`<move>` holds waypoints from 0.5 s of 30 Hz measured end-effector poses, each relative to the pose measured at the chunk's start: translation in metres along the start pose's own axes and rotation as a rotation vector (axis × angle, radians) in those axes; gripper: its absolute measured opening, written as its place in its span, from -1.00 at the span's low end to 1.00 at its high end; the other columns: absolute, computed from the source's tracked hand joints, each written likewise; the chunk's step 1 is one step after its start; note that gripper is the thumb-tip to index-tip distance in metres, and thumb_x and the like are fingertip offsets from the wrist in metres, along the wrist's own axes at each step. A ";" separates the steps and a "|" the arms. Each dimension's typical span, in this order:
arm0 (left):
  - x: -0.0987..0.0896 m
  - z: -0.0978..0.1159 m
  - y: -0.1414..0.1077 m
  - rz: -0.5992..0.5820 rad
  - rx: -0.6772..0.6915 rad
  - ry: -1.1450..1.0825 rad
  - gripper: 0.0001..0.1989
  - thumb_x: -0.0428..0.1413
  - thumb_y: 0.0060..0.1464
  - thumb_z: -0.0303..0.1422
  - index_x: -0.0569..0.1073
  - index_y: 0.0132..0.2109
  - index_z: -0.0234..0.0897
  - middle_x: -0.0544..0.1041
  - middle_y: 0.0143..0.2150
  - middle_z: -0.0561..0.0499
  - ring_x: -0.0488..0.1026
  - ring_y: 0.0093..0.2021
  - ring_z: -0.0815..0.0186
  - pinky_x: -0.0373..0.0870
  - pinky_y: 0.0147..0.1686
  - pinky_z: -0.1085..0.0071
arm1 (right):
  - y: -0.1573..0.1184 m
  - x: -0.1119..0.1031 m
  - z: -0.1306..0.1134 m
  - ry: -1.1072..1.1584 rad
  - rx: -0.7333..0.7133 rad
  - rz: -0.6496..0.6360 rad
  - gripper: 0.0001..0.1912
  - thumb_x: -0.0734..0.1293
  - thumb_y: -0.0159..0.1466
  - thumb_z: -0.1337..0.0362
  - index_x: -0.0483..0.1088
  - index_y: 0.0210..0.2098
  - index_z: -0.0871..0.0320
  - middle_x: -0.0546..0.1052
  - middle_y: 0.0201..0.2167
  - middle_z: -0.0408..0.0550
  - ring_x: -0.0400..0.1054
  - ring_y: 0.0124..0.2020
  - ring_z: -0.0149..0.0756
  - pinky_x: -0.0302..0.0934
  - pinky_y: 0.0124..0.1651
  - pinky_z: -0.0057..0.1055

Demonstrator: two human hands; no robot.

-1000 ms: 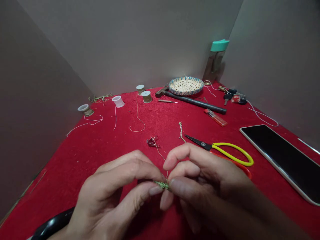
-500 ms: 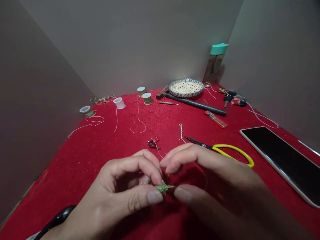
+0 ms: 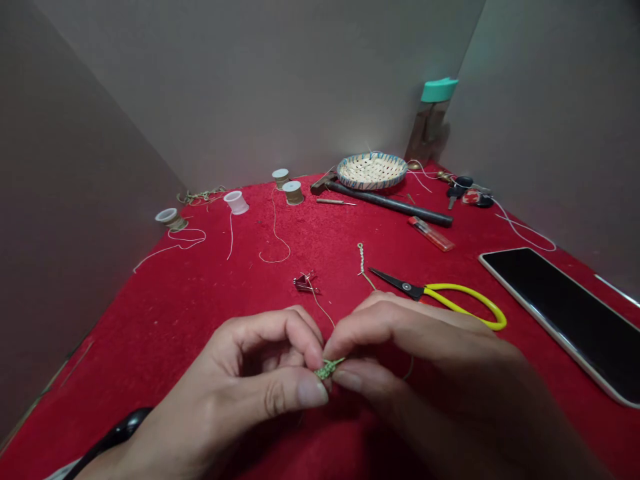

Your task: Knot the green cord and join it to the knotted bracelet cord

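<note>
Between the thumb and forefinger of my left hand (image 3: 250,377) is a small piece of green knotted cord (image 3: 327,369), with a short loose end pointing right. My right hand (image 3: 405,347) is closed on its right side, thumb and forefinger pressed at the knots. A thin cord (image 3: 321,305) runs from between my fingers up to a dark red clip (image 3: 305,283) on the cloth. Beyond my right hand lies a pale braided cord (image 3: 361,259) with a small loop at its top. The other fingers of both hands are partly hidden.
Yellow-handled scissors (image 3: 440,293) and a phone (image 3: 565,313) lie to the right on the red cloth (image 3: 200,287). Farther back are a hammer (image 3: 390,203), an awl (image 3: 336,202), a lighter (image 3: 431,233), a woven basket (image 3: 373,171), thread spools (image 3: 293,193), keys (image 3: 459,190) and a bottle (image 3: 431,123).
My right hand has moved left and its thumb and forefinger have closed onto the green knotted cord. They were apart from it before. The view has shifted slightly.
</note>
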State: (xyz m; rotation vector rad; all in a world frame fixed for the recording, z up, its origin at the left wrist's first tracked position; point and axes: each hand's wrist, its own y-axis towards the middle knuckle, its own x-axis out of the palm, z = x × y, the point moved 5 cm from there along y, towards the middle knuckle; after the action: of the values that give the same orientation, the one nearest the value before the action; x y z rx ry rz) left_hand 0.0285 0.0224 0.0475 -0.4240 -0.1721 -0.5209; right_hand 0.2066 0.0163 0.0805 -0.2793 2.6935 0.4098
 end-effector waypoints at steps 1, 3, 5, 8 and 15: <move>0.001 -0.002 0.000 -0.003 -0.023 -0.015 -0.83 0.40 0.19 -0.22 0.60 -0.29 -0.12 0.51 -0.32 0.13 0.49 -0.19 0.26 0.40 -0.21 0.44 | -0.001 0.001 0.001 0.014 -0.019 -0.004 -0.89 0.41 0.36 0.28 0.59 -0.29 -0.03 0.63 -0.40 -0.20 0.55 -0.31 -0.29 0.41 -0.24 -0.47; 0.002 -0.003 0.001 -0.013 -0.036 0.006 -0.82 0.40 0.19 -0.23 0.58 -0.29 -0.14 0.50 -0.32 0.12 0.45 -0.20 0.26 0.32 -0.26 0.44 | -0.001 0.003 0.001 0.066 -0.056 -0.003 -0.83 0.38 0.35 0.38 0.56 -0.32 -0.01 0.62 -0.41 -0.32 0.51 -0.36 -0.46 0.32 -0.26 -0.59; 0.003 -0.002 0.001 -0.013 -0.022 0.074 -0.83 0.39 0.18 -0.25 0.58 -0.29 -0.14 0.52 -0.28 0.10 0.44 -0.17 0.23 0.30 -0.25 0.41 | 0.000 0.006 0.004 0.147 -0.029 -0.021 -0.82 0.38 0.33 0.40 0.53 -0.37 0.00 0.58 -0.46 -0.40 0.42 -0.45 -0.57 0.22 -0.38 -0.64; 0.002 0.000 0.001 0.000 0.004 0.175 -0.87 0.37 0.17 -0.27 0.61 -0.31 -0.13 0.54 -0.24 0.08 0.46 -0.14 0.18 0.33 -0.20 0.36 | 0.001 0.014 0.013 0.293 0.145 -0.127 -0.82 0.38 0.32 0.34 0.51 -0.41 0.01 0.57 -0.48 -0.36 0.41 -0.45 -0.52 0.21 -0.43 -0.60; -0.008 -0.007 0.003 0.017 -0.006 0.142 -0.89 0.35 0.23 -0.19 0.69 -0.21 -0.09 0.61 -0.20 0.08 0.48 -0.13 0.22 0.43 -0.09 0.41 | 0.002 0.013 0.009 0.199 -0.042 0.004 -0.77 0.42 0.28 0.50 0.49 -0.36 0.01 0.55 -0.47 -0.45 0.42 -0.45 -0.64 0.24 -0.31 -0.69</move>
State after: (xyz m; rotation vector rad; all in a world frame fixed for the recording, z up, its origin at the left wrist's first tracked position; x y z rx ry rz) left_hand 0.0239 0.0248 0.0379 -0.3925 -0.0306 -0.5330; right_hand 0.1974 0.0194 0.0680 -0.3437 2.8826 0.4628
